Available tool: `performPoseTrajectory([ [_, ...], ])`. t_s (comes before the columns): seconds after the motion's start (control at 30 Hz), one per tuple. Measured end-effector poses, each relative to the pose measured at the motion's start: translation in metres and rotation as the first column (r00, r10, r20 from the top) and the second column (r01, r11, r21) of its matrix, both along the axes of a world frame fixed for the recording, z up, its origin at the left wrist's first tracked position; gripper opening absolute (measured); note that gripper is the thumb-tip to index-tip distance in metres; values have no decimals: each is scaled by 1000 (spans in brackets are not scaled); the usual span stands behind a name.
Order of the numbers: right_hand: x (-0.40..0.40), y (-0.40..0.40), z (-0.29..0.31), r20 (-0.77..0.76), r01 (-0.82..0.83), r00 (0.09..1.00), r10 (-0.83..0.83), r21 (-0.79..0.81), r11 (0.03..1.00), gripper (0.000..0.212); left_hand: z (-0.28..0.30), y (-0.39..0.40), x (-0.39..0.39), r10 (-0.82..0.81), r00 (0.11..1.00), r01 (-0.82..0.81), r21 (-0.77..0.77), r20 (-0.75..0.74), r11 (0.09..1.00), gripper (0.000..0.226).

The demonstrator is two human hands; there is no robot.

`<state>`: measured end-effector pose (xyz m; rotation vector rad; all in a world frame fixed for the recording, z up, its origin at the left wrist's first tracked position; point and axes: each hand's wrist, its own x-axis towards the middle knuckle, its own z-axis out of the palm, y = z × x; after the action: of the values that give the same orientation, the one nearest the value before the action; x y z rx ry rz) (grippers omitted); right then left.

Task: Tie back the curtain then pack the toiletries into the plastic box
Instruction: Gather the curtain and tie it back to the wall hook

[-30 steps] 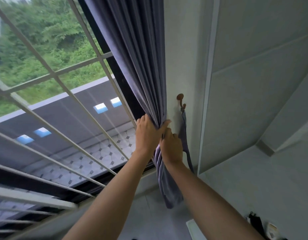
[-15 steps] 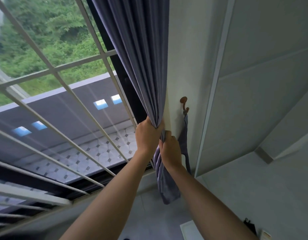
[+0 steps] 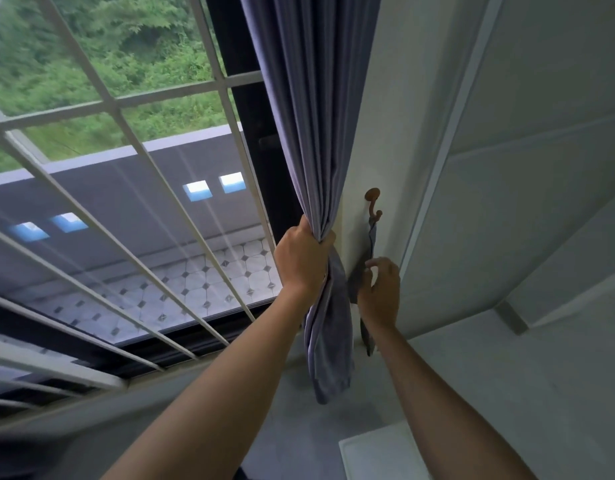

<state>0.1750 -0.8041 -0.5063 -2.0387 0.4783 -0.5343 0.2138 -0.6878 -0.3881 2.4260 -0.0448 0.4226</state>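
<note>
The curtain, soft and light, bunches easily in the left hand's grip; the right hand, fingers loosely spread, reaches the tie-back hanging from the hook.

A matt purple-grey cloth curtain falls in soft folds. A tie-back strip of the same cloth hangs from a smooth, brown wood-like hook. The window bars look like white-painted metal. The wall is smooth and matt.
</note>
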Motion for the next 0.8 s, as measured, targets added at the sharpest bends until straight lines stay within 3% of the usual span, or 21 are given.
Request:
performPoseTrajectory([
  [0.1,18,-15,-10,-321,-98,943,90,-9,995,20,-1,-1,-4,0,1000,0,13,4,1000,26],
  [0.2,30,-22,-7,-431,-237,877,214,1,972,32,-1,-5,-8,21,1000,-21,6,5,1000,25],
  [0.3,35,-24,0,-356,-223,908,221,36,974,32,0,-7,-11,40,999,-41,11,4,999,25],
  [0.5,23,-21,-8,-224,-19,974,29,44,999,22,-1,-1,-19,16,1000,-17,-63,-18,998,23],
  [0.7,45,-19,7,-233,85,971,-45,167,982,83,-5,-3,-25,2,1000,-2,-40,-12,999,18],
  [0.73,54,-20,9,-241,88,970,-42,184,979,84,-6,-3,-26,-5,1000,5,-44,-6,999,18],
  [0.8,71,-24,10,-249,93,968,-43,192,977,65,-9,-3,-24,-12,1000,12,-44,-7,999,18],
])
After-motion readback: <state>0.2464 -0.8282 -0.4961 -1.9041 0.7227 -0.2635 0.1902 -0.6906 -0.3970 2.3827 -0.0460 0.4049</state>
